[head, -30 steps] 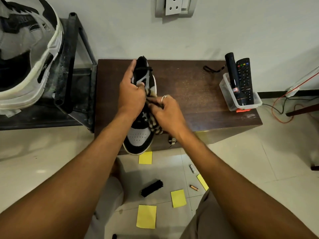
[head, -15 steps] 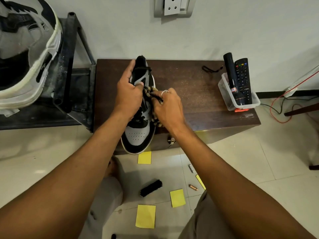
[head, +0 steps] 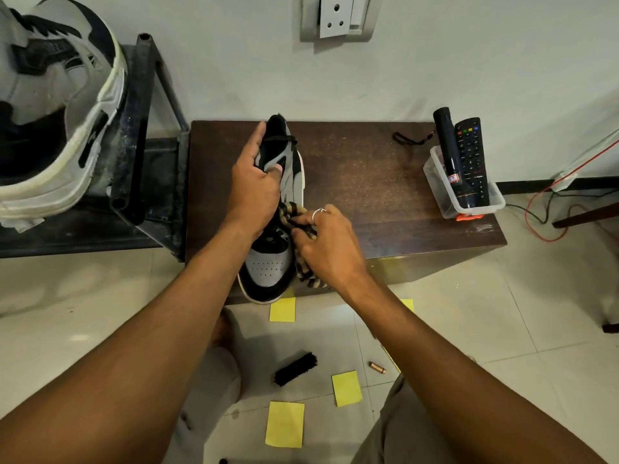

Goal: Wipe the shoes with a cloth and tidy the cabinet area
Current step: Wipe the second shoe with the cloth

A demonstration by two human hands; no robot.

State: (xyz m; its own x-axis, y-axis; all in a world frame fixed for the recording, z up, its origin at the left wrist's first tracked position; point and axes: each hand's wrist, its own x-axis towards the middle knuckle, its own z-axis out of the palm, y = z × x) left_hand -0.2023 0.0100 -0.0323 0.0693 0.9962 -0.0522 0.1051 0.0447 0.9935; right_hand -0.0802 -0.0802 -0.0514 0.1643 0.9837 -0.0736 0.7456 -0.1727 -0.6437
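A black, grey and white sneaker (head: 268,266) is held lengthwise over the dark wooden cabinet (head: 368,182), its toe overhanging the front edge. A striped beige-and-black cloth (head: 306,275) is bunched against its right side, midway along.

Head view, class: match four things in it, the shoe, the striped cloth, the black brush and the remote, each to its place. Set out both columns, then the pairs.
1 shoe
2 striped cloth
3 black brush
4 remote

A on the floor tiles
B gripped by the left hand
C standing in the clear tub
D bunched in the right hand

Pairs: 1-B, 2-D, 3-A, 4-C
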